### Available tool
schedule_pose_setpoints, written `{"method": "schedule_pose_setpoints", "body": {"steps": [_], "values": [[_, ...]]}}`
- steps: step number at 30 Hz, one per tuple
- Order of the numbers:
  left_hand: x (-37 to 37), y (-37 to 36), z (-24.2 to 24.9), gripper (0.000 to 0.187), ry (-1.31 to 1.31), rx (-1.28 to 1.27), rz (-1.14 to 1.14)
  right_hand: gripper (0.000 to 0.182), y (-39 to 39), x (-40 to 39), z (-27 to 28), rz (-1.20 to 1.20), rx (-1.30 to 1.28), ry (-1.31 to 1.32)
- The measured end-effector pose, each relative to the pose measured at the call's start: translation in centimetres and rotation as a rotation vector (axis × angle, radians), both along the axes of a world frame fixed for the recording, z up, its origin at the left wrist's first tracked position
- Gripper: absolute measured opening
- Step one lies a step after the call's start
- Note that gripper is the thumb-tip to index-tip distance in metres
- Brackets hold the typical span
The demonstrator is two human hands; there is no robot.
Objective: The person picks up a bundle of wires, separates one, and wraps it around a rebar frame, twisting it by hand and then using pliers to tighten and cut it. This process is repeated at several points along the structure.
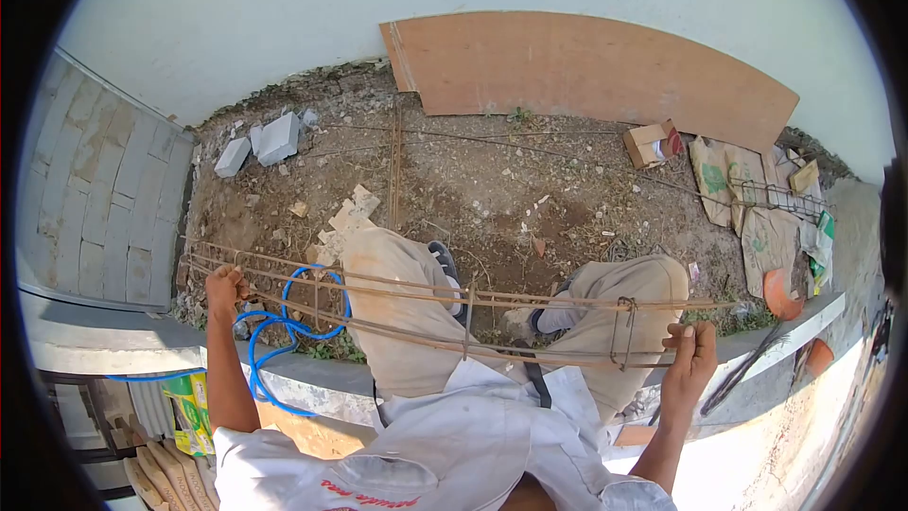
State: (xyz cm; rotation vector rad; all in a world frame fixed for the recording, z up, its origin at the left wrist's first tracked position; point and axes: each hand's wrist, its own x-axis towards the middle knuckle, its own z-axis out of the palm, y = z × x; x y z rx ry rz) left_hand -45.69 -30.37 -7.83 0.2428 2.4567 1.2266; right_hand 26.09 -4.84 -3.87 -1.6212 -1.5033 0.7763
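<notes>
A long, narrow rebar cage (567, 304) lies crosswise over my thighs, its thin rusty bars spanning from one hand to the other. My left hand (227, 290) is closed around the bars near the left end. At the right, my right hand (692, 358) has its fingers bent at the end of a lower bar, with the grip partly hidden. A rectangular wire stirrup (623, 333) hangs around the bars over my right knee. Another stirrup (468, 320) stands across the bars between my legs.
A coiled blue hose (260, 360) lies by my left arm on the concrete ledge (326, 393). Dark tie wires (742, 374) rest at the right. Light blocks (278, 139), a plywood sheet (586, 71), a cardboard box (647, 145) and paper sacks (768, 241) lie beyond.
</notes>
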Motion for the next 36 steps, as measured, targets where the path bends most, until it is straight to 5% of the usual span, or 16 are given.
{"method": "schedule_pose_setpoints", "body": {"steps": [13,25,36], "values": [[-2.8,-1.6,-0.8,0.018,-0.008,-0.025,-0.094,0.019,-0.9,-2.2,-1.1,0.219,-0.284,0.279],[1.4,0.3,3.7,0.032,0.024,-0.111,-0.226,0.019,1.7,-0.9,-0.3,0.092,-0.141,0.219],[9.2,5.6,5.3,0.027,-0.043,-0.041,-0.334,0.022,6.3,4.6,-1.6,-0.029,0.047,0.122]]}}
